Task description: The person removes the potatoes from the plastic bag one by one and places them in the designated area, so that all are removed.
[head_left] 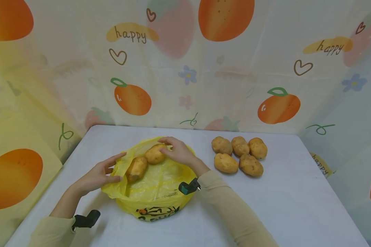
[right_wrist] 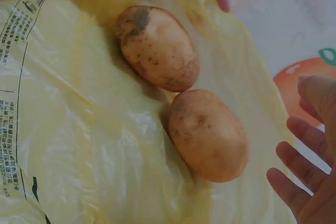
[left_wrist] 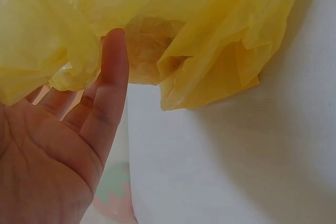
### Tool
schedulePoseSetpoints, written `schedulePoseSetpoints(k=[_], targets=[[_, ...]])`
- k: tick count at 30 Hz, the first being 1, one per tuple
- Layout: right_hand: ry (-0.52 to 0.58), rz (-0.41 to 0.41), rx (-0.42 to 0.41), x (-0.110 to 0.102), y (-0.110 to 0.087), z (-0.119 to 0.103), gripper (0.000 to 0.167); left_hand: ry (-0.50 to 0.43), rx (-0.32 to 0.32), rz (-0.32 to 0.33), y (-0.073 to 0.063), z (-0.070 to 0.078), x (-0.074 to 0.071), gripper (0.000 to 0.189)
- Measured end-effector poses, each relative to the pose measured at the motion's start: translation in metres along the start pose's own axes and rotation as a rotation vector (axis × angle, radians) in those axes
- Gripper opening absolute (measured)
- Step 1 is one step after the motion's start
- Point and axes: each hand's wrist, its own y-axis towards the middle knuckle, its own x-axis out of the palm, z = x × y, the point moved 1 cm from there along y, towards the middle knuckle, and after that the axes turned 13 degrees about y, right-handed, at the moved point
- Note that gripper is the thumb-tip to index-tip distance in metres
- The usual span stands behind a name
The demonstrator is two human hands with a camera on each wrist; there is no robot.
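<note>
A yellow plastic bag (head_left: 125, 203) sits with its mouth spread wide and rim folded outward. Two potatoes lie inside, end to end: one with a dark patch (right_wrist: 157, 48) on the left, the other (right_wrist: 208, 136) nearer the right hand. At the bag's left rim is the left hand (head_left: 94, 176), thumb and fingers extended along the outer plastic; the left wrist view shows its long fingers (left_wrist: 113, 72) straight against the film. Over the far rim, beside the second potato, hovers the right hand (head_left: 179, 151). Its fingers (right_wrist: 302, 166) are spread and hold nothing.
Right of the bag, several more potatoes (head_left: 225, 163) are grouped in two rows on the white tabletop (head_left: 284, 199). A fruit-printed cloth (head_left: 216, 82) hangs behind the table. Both wrists carry small black cameras (head_left: 86, 219).
</note>
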Motion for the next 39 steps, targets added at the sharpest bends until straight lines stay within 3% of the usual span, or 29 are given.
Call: schedulePoseSetpoints(k=[8,24,39], targets=[[-0.148,-0.04,0.008,0.014,0.007,0.011,0.041,0.004,-0.002,-0.001,0.0,0.001,0.001,0.078],[-0.277,-0.072,0.026,0.024,0.009,0.025,0.054,-0.023,-0.005,-0.004,0.0,-0.001,0.001,0.078],[-0.271,0.039,0.11,0.027,0.004,0.029,0.057,-0.005,0.001,0.008,0.002,-0.002,0.004,0.078]])
